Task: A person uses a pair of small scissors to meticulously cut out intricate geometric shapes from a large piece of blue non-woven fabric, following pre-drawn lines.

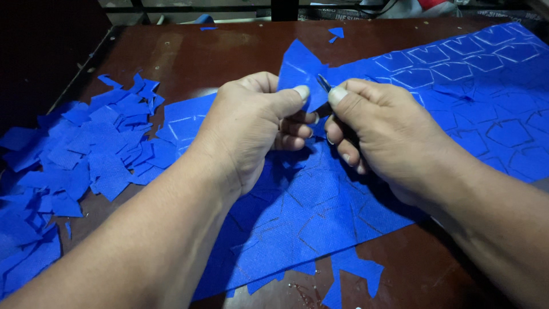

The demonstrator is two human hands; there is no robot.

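Pinched between thumb and fingers of the left hand [251, 123], a blue fabric piece [300, 68] stands raised at mid-table. Just right, the right hand [380, 126] closes around small scissors [323, 83], knuckles up, both forearms angling in from the near edge.

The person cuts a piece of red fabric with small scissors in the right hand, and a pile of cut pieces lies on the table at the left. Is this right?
Not quite: the fabric piece is blue, not red, as the head view shows. The right hand does hold small scissors at it, and the pile of cut pieces lies at the left on the table.
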